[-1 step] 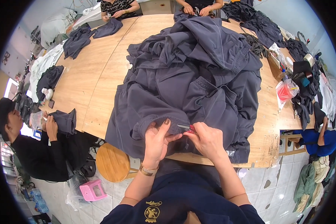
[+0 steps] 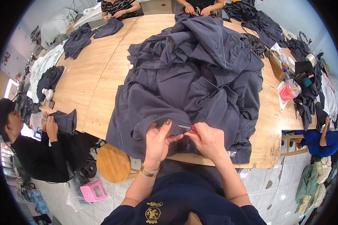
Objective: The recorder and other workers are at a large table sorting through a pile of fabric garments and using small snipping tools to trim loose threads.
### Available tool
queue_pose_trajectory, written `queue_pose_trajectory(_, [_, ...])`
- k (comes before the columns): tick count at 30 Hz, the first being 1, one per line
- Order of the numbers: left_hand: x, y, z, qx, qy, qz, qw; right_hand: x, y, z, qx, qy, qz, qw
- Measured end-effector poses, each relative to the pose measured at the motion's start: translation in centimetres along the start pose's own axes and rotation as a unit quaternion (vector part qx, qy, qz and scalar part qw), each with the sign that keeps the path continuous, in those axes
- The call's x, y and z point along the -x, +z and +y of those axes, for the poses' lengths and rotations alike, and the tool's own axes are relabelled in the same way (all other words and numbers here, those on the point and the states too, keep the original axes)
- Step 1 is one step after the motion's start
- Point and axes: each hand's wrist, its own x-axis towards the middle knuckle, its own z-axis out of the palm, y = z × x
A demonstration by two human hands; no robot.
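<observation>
A large heap of dark grey garments (image 2: pixel 169 80) lies in front of me, some with gathered elastic edges. At its near side my left hand (image 2: pixel 157 144) holds the gathered edge of one garment (image 2: pixel 150 122), thumb on top and fingers beneath. My right hand (image 2: pixel 208 140) is closed round small thread snips (image 2: pixel 184 126), their pale metal blades pointing left over the cloth by my left fingertips. Red shows at my right fingertips; nail or handle, I cannot tell. Most of the snips is hidden in that hand.
The wooden table (image 2: pixel 105 80) carries the heap. At left a person in black (image 2: pixel 37 150) handles a dark cloth; two people work at the far edge. A red-filled plastic bag (image 2: pixel 288 91) stands at right. A round wooden stool (image 2: pixel 113 163) and pink plastic stool (image 2: pixel 94 191) are at lower left.
</observation>
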Motion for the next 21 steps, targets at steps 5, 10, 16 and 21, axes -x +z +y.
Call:
queue_pose_trajectory(5, [0.0, 0.1, 0.1, -0.002, 0.000, -0.004, 1.000, 0.1, -0.1, 0.1, -0.014, 0.001, 0.008, 1.000])
queue_pose_trajectory(10, [-0.5, -0.7, 0.0, 0.074, -0.054, 0.023, 0.996, 0.5, 0.1, 0.4, -0.088, 0.062, 0.043, 0.993])
queue_pose_trajectory(16, [-0.7, -1.5, -0.2, 0.115, -0.081, 0.030, 0.990, 0.9, 0.1, 0.4, -0.030, 0.051, 0.001, 0.998])
queue_pose_trajectory(21, [-0.5, -1.3, -0.2, 0.113, -0.073, 0.027, 0.991, 1.0, 0.1, 0.3, -0.027, 0.045, -0.022, 0.998])
